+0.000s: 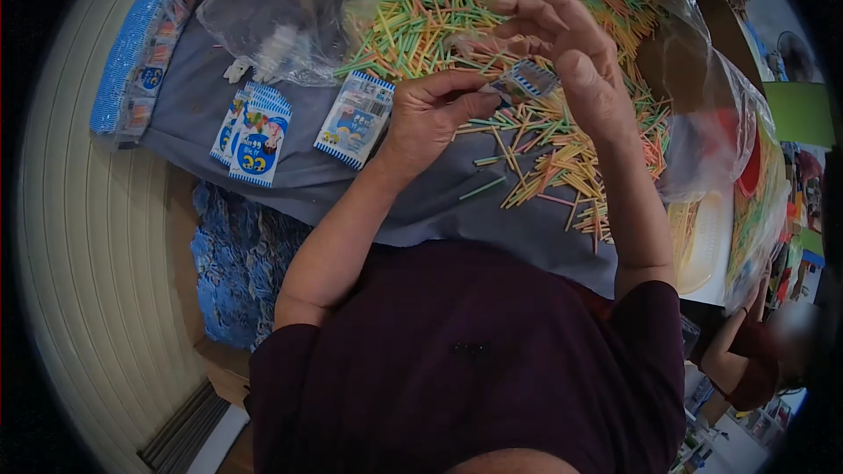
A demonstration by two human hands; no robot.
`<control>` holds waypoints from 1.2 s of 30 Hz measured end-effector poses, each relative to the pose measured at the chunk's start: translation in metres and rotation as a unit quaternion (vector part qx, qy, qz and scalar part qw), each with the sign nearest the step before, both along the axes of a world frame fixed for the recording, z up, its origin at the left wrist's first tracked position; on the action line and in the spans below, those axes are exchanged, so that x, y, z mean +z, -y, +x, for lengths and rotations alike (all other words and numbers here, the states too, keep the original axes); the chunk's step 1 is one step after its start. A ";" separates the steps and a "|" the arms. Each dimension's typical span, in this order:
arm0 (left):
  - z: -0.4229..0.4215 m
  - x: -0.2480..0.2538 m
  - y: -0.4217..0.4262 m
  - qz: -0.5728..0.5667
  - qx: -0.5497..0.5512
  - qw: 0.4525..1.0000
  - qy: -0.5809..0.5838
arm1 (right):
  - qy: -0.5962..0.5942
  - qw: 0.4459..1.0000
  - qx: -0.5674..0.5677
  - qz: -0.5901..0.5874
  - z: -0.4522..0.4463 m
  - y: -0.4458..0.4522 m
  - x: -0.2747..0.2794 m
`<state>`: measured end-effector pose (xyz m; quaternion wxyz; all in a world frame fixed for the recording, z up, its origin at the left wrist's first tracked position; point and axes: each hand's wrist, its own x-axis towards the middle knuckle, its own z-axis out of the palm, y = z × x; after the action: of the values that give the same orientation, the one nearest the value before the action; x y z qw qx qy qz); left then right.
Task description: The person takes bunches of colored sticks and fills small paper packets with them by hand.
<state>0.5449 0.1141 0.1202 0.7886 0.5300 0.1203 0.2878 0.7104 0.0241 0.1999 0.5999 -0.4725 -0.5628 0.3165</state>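
My left hand (pixel 439 114) is closed, with thumb and forefinger pinching the edge of a small clear-and-blue printed packet (pixel 529 79). Just right of that packet, my right hand (pixel 575 57) is raised with its fingers apart and nothing visibly in it. Beneath both hands spreads a large heap of thin straw-like sticks (pixel 421 0) in green, yellow, orange and pink. A blue-and-white printed packet (pixel 356 118) lies flat beside my left wrist. Farther left, more such packets (pixel 259 136) overlap on the grey cloth (pixel 307 158).
A crumpled clear plastic bag (pixel 281 9) lies at the upper left. Strung packets and a blue beaded bundle (pixel 132 61) sit at the cloth's left edge. Clear plastic sheeting (pixel 711 123) and a pale tray (pixel 698 241) are on the right. Another person's arm (pixel 729 338) shows at the lower right.
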 end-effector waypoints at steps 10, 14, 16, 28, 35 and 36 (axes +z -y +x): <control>-0.017 -0.004 0.014 0.232 0.041 0.970 -0.067 | 0.126 0.990 -0.034 -0.057 0.009 0.036 0.001; -0.026 -0.006 0.001 0.359 0.126 0.925 -0.009 | 0.409 0.895 -0.009 -0.177 0.027 0.078 -0.006; -0.025 -0.003 0.001 0.360 0.122 0.925 0.016 | 0.566 0.808 0.021 -0.162 0.013 0.094 -0.030; -0.025 -0.014 0.013 0.331 0.093 0.939 0.023 | 0.196 0.943 -0.264 -0.059 0.026 0.111 -0.025; -0.013 -0.010 0.030 0.312 0.082 0.946 0.037 | 0.102 0.972 -0.159 0.140 -0.029 0.074 0.001; -0.014 -0.006 0.034 0.296 0.087 0.951 0.036 | 0.103 0.972 -0.160 0.140 -0.028 0.068 -0.004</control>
<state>0.5308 0.0803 0.1141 0.5719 0.7166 0.0469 0.3965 0.6823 -0.0441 0.1956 0.6421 -0.4976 -0.5771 0.0838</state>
